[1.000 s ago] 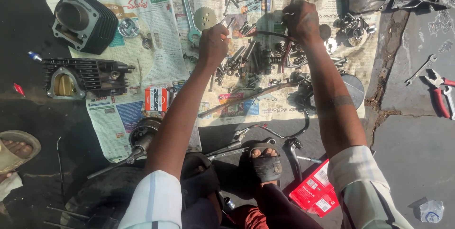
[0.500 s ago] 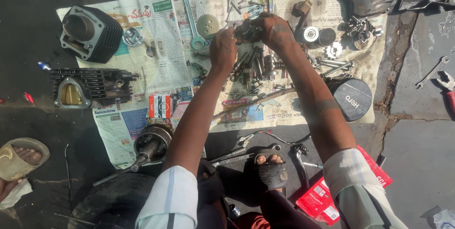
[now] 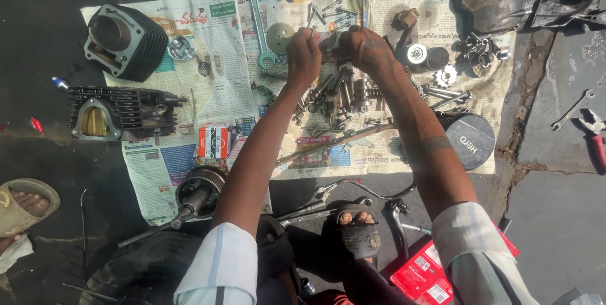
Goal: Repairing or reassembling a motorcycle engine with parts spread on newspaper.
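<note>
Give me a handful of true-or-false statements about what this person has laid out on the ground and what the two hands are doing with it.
1. Both hands, left hand and right hand, meet over the pile of bolts around a small metal part. True.
2. The long spanner lies in the right hand. False: it lies loose on the newspaper, left of the hands.
3. A finned engine cylinder sits on the newspaper's left edge. True.
4. The red-handled pliers lie on the newspaper. False: they lie on the bare ground to the right.
5. The small red and white box stands right of the round black cover. False: it is to its left.
</note>
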